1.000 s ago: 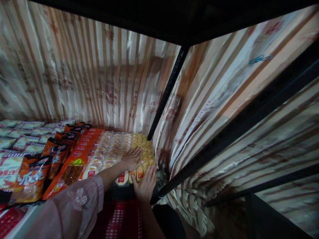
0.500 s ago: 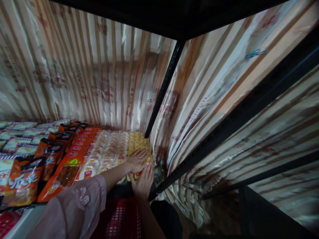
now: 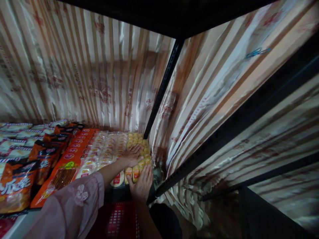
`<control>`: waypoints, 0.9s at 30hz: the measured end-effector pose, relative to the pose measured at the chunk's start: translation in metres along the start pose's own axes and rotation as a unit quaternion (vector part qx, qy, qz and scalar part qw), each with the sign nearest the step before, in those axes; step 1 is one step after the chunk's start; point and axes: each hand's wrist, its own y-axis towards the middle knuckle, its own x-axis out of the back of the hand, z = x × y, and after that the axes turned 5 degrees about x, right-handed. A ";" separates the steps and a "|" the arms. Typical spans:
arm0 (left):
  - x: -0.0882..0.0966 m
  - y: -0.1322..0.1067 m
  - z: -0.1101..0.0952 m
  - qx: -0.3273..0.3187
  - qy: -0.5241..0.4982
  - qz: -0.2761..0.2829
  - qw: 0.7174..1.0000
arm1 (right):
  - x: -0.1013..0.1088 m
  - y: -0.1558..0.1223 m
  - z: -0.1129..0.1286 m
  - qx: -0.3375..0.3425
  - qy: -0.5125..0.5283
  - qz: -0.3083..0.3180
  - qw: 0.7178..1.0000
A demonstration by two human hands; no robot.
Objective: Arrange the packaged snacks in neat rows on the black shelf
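Note:
My left hand [image 3: 132, 155] lies palm down, fingers spread, on top of a row of small yellow snack packs [image 3: 136, 141] at the right end of a shelf. My right hand [image 3: 142, 184] presses flat against the front of the same row, fingers stretched up over the nearest packs [image 3: 136, 171]. A pink patterned sleeve [image 3: 72, 205] covers my left forearm. Neither hand grips anything.
Left of the yellow row lie pale round-cake packs [image 3: 109, 149], orange packets [image 3: 72, 156], dark orange bags [image 3: 42, 159] and pale bags [image 3: 15, 139]. Striped shiny fabric [image 3: 99, 83] lines the back and right side. A black post [image 3: 161, 89] stands at the corner. A red basket [image 3: 117, 220] sits below.
The view has shifted slightly. My left hand slid a little back along the yellow packs, and my right hand stays pressed at the row's front.

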 end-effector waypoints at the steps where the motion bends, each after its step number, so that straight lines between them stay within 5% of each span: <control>1: 0.001 -0.001 0.001 0.004 -0.001 0.014 1.000 | 0.000 0.000 0.000 0.000 0.000 0.000 1.000; 16: 0.008 0.002 -0.032 -0.054 -0.020 0.042 0.997 | -0.001 -0.001 -0.002 0.009 -0.004 -0.002 1.000; 27: 0.020 0.005 -0.016 -0.032 -0.012 -0.024 0.999 | -0.009 -0.004 -0.011 0.036 -0.020 -0.066 0.997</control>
